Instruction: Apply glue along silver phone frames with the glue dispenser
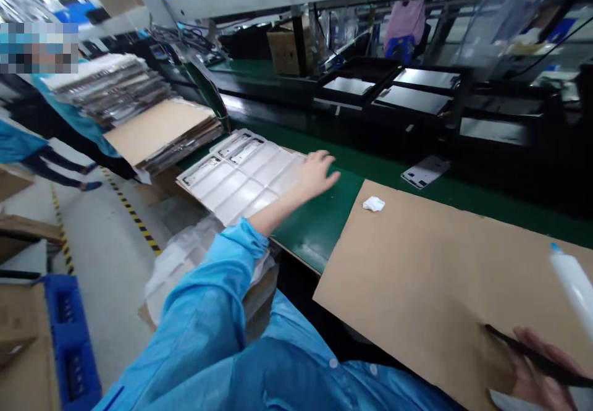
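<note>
My left hand (317,175) reaches out over the right end of a white plastic tray (269,179), its fingers apart and holding nothing. I cannot tell whether it touches the tray. A few flat, pale parts (245,150) lie in the tray's left compartments. At the lower right, my right hand (540,368) is closed around a slim black pointed tool (523,348), possibly tweezers, above a brown cardboard sheet (417,262). A small crumpled white piece (373,204) rests near the sheet's far left corner. Beyond the sheet lies a flat silver panel (425,172) with dark cutouts.
A white bottle (572,281) with a blue tip is at the right edge. Black trays (412,93) with shiny panels line the back of the green bench (315,232). Stacked trays and cardboard (162,123) stand left. People in blue and a blue pallet (74,349) are farther left.
</note>
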`<act>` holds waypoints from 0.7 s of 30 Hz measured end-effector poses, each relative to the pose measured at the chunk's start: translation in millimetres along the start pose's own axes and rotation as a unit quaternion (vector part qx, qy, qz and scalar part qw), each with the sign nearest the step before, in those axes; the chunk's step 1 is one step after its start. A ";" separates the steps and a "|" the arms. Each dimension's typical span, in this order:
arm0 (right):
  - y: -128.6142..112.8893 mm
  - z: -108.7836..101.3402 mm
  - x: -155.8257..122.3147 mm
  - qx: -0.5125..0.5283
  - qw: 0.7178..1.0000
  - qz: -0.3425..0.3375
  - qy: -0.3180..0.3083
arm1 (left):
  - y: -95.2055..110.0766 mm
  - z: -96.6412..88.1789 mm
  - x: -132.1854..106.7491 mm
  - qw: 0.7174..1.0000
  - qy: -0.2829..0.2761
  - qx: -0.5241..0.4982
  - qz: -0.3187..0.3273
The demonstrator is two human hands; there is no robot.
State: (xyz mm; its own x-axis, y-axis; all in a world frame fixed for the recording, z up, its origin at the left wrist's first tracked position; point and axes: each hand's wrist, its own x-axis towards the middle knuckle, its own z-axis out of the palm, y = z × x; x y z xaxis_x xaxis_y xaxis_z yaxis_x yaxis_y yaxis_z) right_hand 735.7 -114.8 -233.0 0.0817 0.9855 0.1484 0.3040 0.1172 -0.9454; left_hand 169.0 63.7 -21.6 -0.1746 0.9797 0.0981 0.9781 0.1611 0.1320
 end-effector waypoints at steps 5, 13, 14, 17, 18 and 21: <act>8.7 23.7 12.2 0.202 0.958 0.118 0.168 | -152.4 -48.3 9.0 0.972 -0.001 0.055 -0.227; -63.8 58.8 -12.2 0.194 0.949 0.126 0.212 | -252.4 -64.0 15.7 0.959 0.006 0.041 -0.281; -67.6 63.8 -11.7 0.207 0.943 0.122 0.231 | -259.1 -62.3 22.4 0.961 0.017 0.041 -0.273; -69.4 72.3 -2.2 0.237 0.925 0.109 0.277 | -268.4 -61.3 42.0 0.965 0.056 0.041 -0.251; -68.1 73.0 2.1 0.243 0.924 0.100 0.280 | -266.3 -64.6 44.7 0.965 0.068 0.044 -0.248; -63.8 72.6 13.5 0.256 0.924 0.074 0.275 | -242.7 -90.7 32.0 0.974 0.075 0.070 -0.201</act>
State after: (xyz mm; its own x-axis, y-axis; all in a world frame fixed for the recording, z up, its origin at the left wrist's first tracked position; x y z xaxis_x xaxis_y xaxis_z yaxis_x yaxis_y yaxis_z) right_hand 648.4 -100.1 -191.7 0.5990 0.8008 -0.0015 -0.2265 0.1677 -0.9595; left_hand -84.2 45.1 38.9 -0.5510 0.8073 0.2114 0.8314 0.5528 0.0558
